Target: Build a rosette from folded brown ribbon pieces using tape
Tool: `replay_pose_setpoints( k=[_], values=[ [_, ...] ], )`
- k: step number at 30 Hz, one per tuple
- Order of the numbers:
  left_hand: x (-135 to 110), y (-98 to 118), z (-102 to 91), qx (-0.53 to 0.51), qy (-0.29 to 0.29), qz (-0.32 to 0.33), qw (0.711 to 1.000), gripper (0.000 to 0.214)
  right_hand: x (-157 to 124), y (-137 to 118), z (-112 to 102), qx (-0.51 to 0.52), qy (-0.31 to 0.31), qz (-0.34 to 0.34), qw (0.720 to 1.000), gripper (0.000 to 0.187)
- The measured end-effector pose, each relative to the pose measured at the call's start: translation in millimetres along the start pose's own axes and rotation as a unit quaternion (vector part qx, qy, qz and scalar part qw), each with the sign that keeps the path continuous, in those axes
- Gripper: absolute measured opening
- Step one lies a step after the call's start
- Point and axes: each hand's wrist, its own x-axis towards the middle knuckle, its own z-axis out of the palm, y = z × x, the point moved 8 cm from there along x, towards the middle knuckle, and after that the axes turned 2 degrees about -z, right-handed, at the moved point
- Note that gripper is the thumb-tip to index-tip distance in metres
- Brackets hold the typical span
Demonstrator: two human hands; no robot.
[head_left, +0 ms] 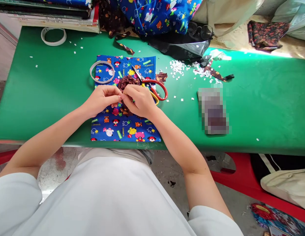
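Pinching a tiny bit (122, 96) between the fingertips of the left hand (102, 98) and the right hand (140, 101), both closed tight on it, thumbs and forefingers meeting just above the cloth (123, 126). Hiding nearly all of it under the fingers, so no telling its shape; probably one from the brown pile (128, 82) lying just behind the knuckles on the same cloth.

Judging it very light and soft, likely fabric, too small for a whole-hand hold and easy to drop or lose among the others. Calling for a fingertip pinch at its edges, as both hands are giving it now, kept low over the cloth.

Looking outward: scissors (152, 87) lying beside the pile, blades pointing away, red and yellow handles just by the right hand. Resting on the cloth's far left corner, a tape ring (102, 82); sitting well apart at the far left, a second roll (53, 43). Spreading under all of it, the green table (253, 98), sprinkled with white scraps (177, 67) and carrying a blurred flat thing (213, 109) to the right. Crowding the far edge, books (56, 16), more printed fabric, a black bag (177, 46) and glasses (200, 31).
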Motion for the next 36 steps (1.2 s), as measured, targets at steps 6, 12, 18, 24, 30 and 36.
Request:
replay_pose_setpoints(
  k=[6, 12, 18, 24, 30, 36],
  values=[
    [0.4, -0.3, -0.4, 0.004, 0.006, -0.005, 1.000, 0.008, -0.2, -5.1, -1.4, -0.052, 0.001, -0.025, 0.998, 0.019],
    [-0.1, 0.7, -0.1, 0.009, 0.015, -0.012, 1.000, 0.007, 0.3, -8.5, -2.6, -0.109, 0.034, -0.044, 0.993, 0.020],
    [0.1, 1.8, 0.1, 0.032, 0.012, 0.001, 0.999, 0.009, 0.0, -4.1, 0.3, -0.110, 0.014, -0.020, 0.994, 0.022],
    [-0.3, 2.7, 0.3, 0.053, 0.008, 0.011, 0.999, 0.008, 0.3, 3.6, 5.4, -0.067, -0.062, 0.036, 0.995, 0.025],
    [-0.6, 4.4, -0.1, 0.085, -0.002, 0.020, 0.996, 0.007, 0.4, -0.7, 5.8, -0.102, -0.048, 0.004, 0.994, 0.023],
    [0.0, 4.2, -1.2, 0.105, 0.007, 0.021, 0.994, 0.007, -0.7, 0.8, 4.8, -0.102, -0.012, 0.006, 0.995, 0.024]
  ],
)
